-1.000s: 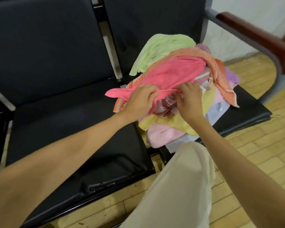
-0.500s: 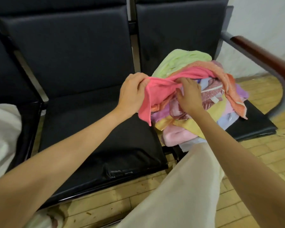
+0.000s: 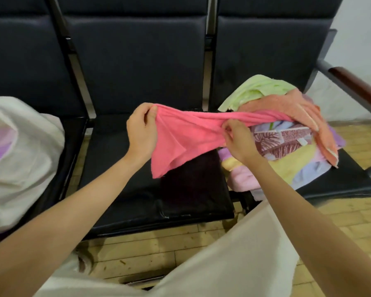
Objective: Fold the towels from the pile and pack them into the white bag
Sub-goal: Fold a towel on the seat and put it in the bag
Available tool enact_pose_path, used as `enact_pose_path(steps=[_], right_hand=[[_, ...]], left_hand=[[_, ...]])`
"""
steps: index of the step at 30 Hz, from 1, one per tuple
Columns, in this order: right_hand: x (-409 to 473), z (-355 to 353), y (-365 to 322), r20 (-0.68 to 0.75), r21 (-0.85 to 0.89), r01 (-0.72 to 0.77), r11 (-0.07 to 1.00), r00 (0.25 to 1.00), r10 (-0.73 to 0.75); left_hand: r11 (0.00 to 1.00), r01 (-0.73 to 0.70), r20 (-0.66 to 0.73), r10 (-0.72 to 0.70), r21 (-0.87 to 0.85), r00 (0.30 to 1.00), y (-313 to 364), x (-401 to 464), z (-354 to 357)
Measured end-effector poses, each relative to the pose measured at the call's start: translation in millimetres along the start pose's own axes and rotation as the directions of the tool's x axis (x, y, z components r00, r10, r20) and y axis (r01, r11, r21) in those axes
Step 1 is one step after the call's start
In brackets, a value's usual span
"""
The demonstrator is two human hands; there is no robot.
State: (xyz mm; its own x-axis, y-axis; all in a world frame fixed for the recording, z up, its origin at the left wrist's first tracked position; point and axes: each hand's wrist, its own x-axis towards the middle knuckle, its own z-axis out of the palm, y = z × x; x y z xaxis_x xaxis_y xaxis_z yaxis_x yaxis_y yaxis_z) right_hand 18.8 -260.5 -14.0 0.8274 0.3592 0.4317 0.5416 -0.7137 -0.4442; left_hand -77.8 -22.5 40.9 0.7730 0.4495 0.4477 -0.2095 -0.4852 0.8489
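Both hands pinch the pink towel (image 3: 180,142): left hand (image 3: 141,131) at a corner over the middle seat (image 3: 159,196), right hand (image 3: 236,138) beside the pile (image 3: 287,142). Soft and light, likely limp; best held at corners.

Both forearms bare, no sleeves, no rings or watch showing; the left hand (image 3: 142,132) and right hand (image 3: 238,139) ungloved; loose off-white trousers (image 3: 234,260).

black padded seats (image 3: 154,189), wooden armrest (image 3: 356,86), wood-plank floor (image 3: 351,228)
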Motion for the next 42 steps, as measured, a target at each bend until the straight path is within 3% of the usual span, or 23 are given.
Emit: enact_pose_path(steps=[2, 5, 8, 10, 13, 16, 19, 23, 26, 29, 33, 37, 40, 42], right_hand=[[2, -1, -21, 0.009, 0.161, 0.012, 0.987, 1.000, -0.014], [8, -8, -59, -0.079, 0.268, 0.103, 0.958, 0.993, -0.085], [20, -8, -94, -0.204, 0.326, 0.190, 0.926, 0.971, -0.127], [27, -2, -111, -0.224, 0.360, 0.159, 0.919, 0.971, -0.080], [32, 17, -117, -0.011, 0.378, 0.011, 0.926, 1.000, -0.007], [22, 36, -111, 0.322, 0.378, -0.098, 0.921, 0.946, -0.031], [5, 44, -99, 0.456, 0.291, -0.130, 0.948, 0.890, -0.018], [-15, 42, -67, 0.574, 0.156, -0.172, 0.973, 0.817, 0.052], [-17, 38, -25, 0.401, -0.034, -0.225, 0.974, 0.890, 0.219], [-14, 16, 12, 0.185, -0.198, -0.489, 0.850, 0.833, 0.522], [-19, -4, 40, 0.106, -0.353, -0.508, 0.786, 0.812, 0.573], [-8, -12, 58, 0.164, -0.459, -0.455, 0.763, 0.801, 0.576], [13, -26, 64, 0.079, -0.252, -0.468, 0.847, 0.863, 0.500], [28, -40, 62, -0.052, 0.067, -0.588, 0.806, 0.805, 0.591]], left_hand=[[0.994, 0.110, -0.085, -0.109, 0.005, 0.990, -17, 0, -19], [0.967, 0.254, -0.130, -0.248, 0.033, 0.960, -41, 0, -44], [0.954, 0.288, -0.128, -0.277, 0.078, 0.952, -54, -4, -65], [0.950, 0.305, -0.138, -0.294, 0.071, 0.946, -56, -7, -77], [0.929, 0.369, -0.181, -0.362, 0.006, 0.915, -60, -9, -92], [0.866, 0.499, -0.195, -0.486, 0.022, 0.852, -74, -11, -100], [0.811, 0.566, -0.082, -0.560, 0.149, 0.824, -91, -22, -95], [0.770, 0.536, 0.077, -0.593, 0.347, 0.801, -99, -41, -70], [0.759, 0.521, 0.164, -0.614, 0.390, 0.772, -100, -47, -49], [0.755, 0.493, 0.217, -0.618, 0.432, 0.755, -97, -48, -26], [0.779, 0.435, 0.272, -0.584, 0.451, 0.765, -91, -49, 12], [0.852, 0.211, 0.504, -0.464, 0.479, 0.728, -81, -53, 61], [0.854, 0.037, 0.624, -0.409, 0.520, 0.666, -71, -59, 100], [0.863, -0.042, 0.686, -0.370, 0.504, 0.627, -68, -61, 123]])
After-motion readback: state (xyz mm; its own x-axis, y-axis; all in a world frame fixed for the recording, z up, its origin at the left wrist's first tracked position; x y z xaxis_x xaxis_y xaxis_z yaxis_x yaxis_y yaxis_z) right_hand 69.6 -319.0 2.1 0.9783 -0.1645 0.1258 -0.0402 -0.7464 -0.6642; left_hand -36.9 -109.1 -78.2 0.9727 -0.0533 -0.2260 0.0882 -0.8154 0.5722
